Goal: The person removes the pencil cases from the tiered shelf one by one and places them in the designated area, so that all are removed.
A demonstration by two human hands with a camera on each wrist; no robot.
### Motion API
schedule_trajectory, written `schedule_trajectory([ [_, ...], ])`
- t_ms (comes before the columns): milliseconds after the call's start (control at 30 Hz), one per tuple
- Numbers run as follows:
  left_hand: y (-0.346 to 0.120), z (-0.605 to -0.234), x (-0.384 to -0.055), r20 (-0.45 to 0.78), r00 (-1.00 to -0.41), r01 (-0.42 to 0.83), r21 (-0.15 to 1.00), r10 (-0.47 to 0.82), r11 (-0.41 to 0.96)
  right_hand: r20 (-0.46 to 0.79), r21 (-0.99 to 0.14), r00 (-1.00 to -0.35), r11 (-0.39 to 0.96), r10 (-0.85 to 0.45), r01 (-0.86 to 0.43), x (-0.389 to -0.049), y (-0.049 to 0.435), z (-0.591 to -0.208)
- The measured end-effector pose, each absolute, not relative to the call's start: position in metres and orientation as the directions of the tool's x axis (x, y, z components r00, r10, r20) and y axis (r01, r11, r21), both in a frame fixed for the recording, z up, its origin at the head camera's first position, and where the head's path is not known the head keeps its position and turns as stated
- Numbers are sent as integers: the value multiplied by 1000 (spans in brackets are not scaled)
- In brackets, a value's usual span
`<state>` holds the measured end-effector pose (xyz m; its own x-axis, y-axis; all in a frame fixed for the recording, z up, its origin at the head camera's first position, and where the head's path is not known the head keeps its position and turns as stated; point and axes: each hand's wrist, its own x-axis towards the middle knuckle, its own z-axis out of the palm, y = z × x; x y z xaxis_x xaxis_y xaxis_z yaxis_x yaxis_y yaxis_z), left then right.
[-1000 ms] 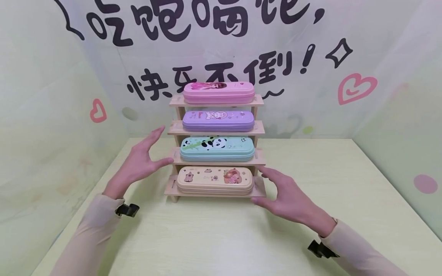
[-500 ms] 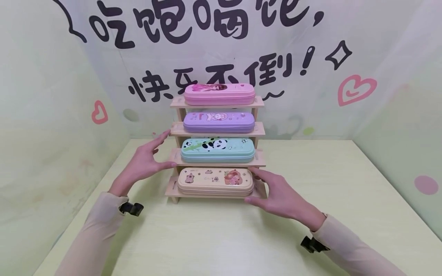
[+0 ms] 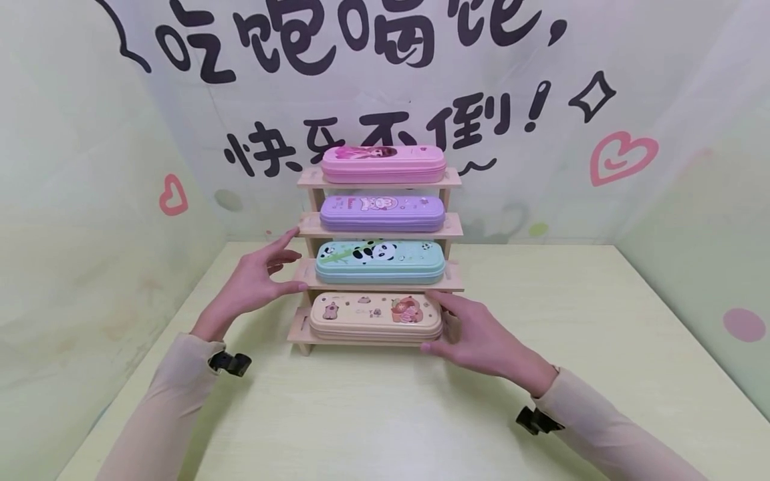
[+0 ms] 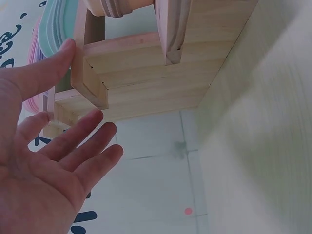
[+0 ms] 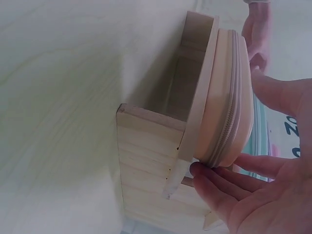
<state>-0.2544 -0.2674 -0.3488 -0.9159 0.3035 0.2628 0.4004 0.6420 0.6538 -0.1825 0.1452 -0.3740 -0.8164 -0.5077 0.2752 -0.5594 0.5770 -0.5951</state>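
Observation:
A stepped wooden rack (image 3: pixel 302 324) stands against the back wall with a zipped pencil case on each tier. On the lowest tier lies a cream pencil case (image 3: pixel 355 324) with animal stickers. My right hand (image 3: pixel 481 337) holds its right end, thumb at the front and fingers round the end and back. Above it come a teal panda pencil case (image 3: pixel 415 260), a purple one (image 3: pixel 415 210) and a pink one (image 3: pixel 415 160). My left hand (image 3: pixel 246 287) is spread at the rack's left side, thumb (image 4: pixel 61 56) at the teal case's tier, index fingertip near the tier above.
The rack stands on a pale green table (image 3: pixel 361 414) enclosed by walls. The back wall (image 3: pixel 541 200) carries black lettering and a pink heart. Black wrist mounts (image 3: pixel 230 363) sit at both sleeves.
My right hand has moved left from beside the rack onto the right end of the cream pencil case. My left hand has come slightly right, up to the rack's left edge.

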Motion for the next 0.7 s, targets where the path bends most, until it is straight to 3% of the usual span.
schedule_trajectory([
  [333,-268,-347,-258,265,-911,409,678,316,611,337,-552,-789,570,-514,-608,-187,143,-378],
  [700,-269,-349,-257,264,-914,402,703,309,587,299,-617,-805,540,-512,-573,-189,136,-380],
])
